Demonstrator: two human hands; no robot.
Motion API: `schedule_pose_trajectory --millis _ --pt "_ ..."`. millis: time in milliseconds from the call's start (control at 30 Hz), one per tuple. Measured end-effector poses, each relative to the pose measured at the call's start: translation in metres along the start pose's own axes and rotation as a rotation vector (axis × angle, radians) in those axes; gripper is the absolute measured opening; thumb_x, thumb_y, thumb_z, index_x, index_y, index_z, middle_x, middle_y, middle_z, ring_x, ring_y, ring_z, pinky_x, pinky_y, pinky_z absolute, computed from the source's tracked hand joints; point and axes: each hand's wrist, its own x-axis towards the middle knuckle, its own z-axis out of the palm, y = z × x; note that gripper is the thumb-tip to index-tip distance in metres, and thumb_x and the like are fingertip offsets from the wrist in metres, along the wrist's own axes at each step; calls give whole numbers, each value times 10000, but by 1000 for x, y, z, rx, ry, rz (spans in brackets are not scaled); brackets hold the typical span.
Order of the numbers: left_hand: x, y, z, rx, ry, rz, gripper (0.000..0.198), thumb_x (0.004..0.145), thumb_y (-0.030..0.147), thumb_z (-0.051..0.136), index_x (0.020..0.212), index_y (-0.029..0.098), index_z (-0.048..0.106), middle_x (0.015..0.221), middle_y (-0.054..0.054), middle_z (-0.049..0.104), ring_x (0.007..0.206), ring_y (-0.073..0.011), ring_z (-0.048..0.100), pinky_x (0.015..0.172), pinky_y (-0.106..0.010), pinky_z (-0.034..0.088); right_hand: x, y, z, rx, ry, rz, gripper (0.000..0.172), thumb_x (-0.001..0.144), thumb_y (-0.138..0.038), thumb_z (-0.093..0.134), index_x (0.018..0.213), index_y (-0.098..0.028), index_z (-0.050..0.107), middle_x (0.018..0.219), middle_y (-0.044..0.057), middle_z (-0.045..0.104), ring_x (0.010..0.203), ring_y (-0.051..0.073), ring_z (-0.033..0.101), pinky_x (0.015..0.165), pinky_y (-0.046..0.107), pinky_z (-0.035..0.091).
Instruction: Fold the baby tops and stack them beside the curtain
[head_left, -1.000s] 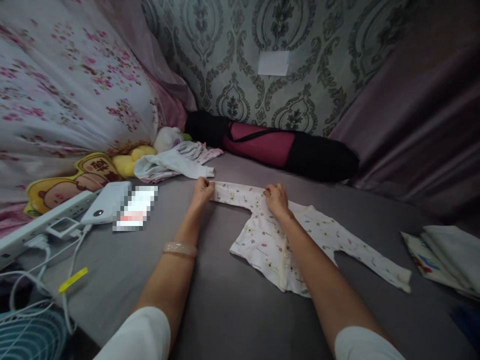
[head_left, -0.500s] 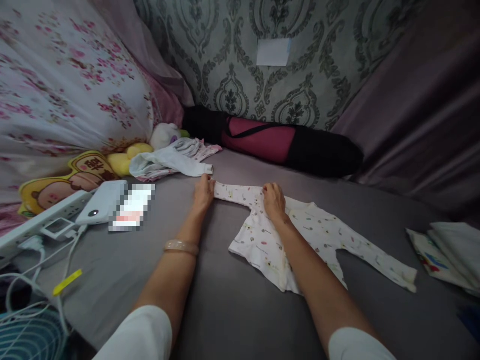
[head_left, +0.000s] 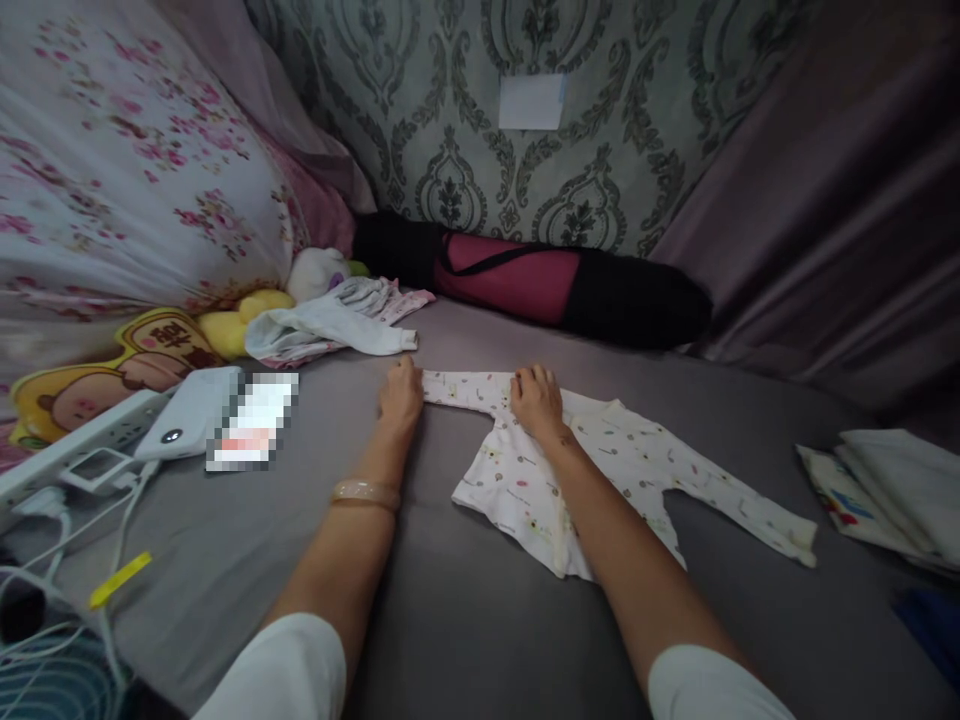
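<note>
Centrally, a small white patterned shirt (head_left: 517, 480) lies spread on a gray sheet (head_left: 457, 620), its long axis running from the far left sleeve (head_left: 461, 388) to the nearer right sleeve (head_left: 742, 500). The person's left hand (head_left: 401, 393) appears closed on the left sleeve's end, so the whole garment extends rightward from it. The right hand (head_left: 537, 402) lies on the far edge by the left shoulder, fingers curled; I cannot tell whether it pinches or presses. The untouched right sleeve slants toward near right, closer to the right hand, ending near folded cloths (head_left: 900, 480).
</note>
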Motion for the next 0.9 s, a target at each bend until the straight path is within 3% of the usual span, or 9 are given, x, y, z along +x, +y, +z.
schedule_pose_trajectory --millis 100,200,333,433,567,800,900 --pt "-4 6 -6 40 58 7 277 953 256 430 1127 75 547 1164 -248 542 1091 -361 539 888 -494 413 0 -1 -10 -13 -82 12 311 991 -285 395 1138 -157 637 1167 139 593 1051 266 484 910 356 355" --pt "-10 23 -9 45 74 118 289 958 249 423 1146 71 551 1217 -250 521 1176 -366 483 972 -517 368 -2 -8 -25 -29 -159 7 311 978 -233 397 1165 -154 633 1184 147 597 1085 270 490 922 365 359" --pt "-26 58 3 -6 -55 377 269 956 203 404 1140 159 595 1160 -155 617 1113 -272 566 984 -399 404 -5 -25 -29 -4 -154 -32 355 988 -240 357 1216 -142 610 1243 155 599 1162 270 494 986 381 346" --pt "-38 73 19 -62 -193 509 385 961 186 334 1253 80 561 1320 -253 551 1292 -329 472 1094 -460 322 -10 -35 -17 29 -213 -52 432 989 -244 324 1336 -94 532 1379 171 541 1290 268 445 1059 376 311" --pt "-42 68 32 -81 -238 475 470 971 280 348 1375 86 492 1490 -255 408 1416 -365 338 1161 -512 242 -17 -35 0 35 -220 -37 516 988 -258 262 1439 -75 434 1526 157 401 1435 272 299 1149 422 207" --pt "-36 46 31 -59 -211 327 542 961 378 375 1443 141 451 1528 -240 358 1448 -402 260 1156 -601 199 -17 -33 1 88 -235 -40 560 974 -318 235 1484 -151 396 1538 136 388 1456 281 266 1161 472 189" --pt "-32 38 26 -4 -199 234 609 970 410 340 1460 55 415 1541 -269 311 1461 -390 232 1177 -561 170 -17 -34 0 70 -232 -41 553 983 -306 235 1471 -117 411 1543 140 380 1453 277 271 1167 452 191"
